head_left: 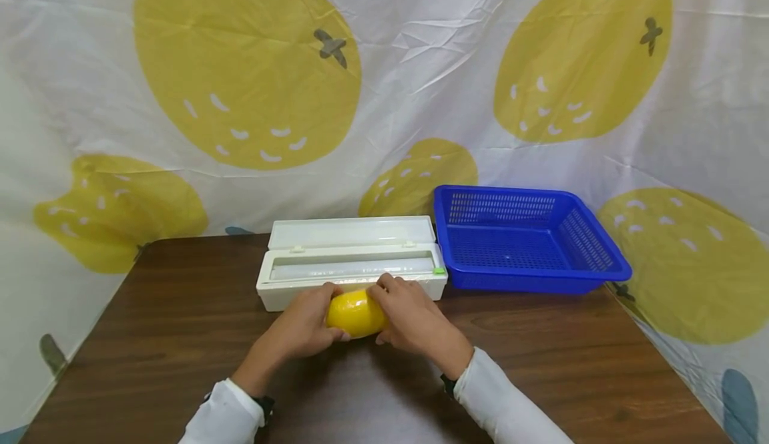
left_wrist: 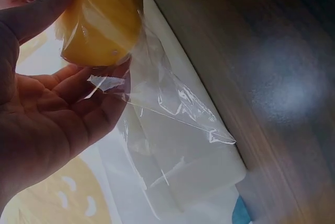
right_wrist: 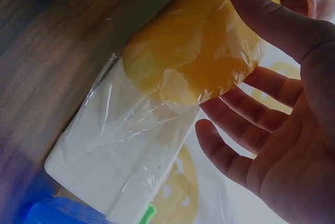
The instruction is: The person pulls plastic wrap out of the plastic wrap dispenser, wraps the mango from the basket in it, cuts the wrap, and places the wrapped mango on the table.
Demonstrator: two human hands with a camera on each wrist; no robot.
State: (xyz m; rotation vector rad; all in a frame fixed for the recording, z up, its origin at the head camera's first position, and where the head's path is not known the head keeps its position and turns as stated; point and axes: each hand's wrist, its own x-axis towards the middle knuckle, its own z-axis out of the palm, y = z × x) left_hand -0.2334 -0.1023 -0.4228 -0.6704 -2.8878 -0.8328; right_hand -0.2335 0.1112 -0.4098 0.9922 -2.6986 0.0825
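Between both hands is a smooth, oblong yellow fruit [head_left: 357, 314], held just in front of the white cling film dispenser [head_left: 282, 298]. Clear cling film [left_wrist: 183, 106] covers the fruit and trails loosely from it on both sides; the wrist views show the wrinkled film overlapping the dispenser. My left hand [head_left: 309, 322] grips the fruit's left end, thumb on the near side and fingers beyond. On the right end my right hand [head_left: 411, 314] does the same, its thumb pressed to the filmed surface [right_wrist: 209, 51] in the right wrist view. The fruit's far side is hidden.
The dispenser's lid [head_left: 351, 232] stands open at the back, with a film roll [head_left: 351, 268] inside and a green slider [head_left: 439, 271] at its right end. A blue plastic basket [head_left: 517, 277] sits right beside it. A fruit-print cloth [head_left: 420, 83] hangs behind the brown table [head_left: 174, 337].
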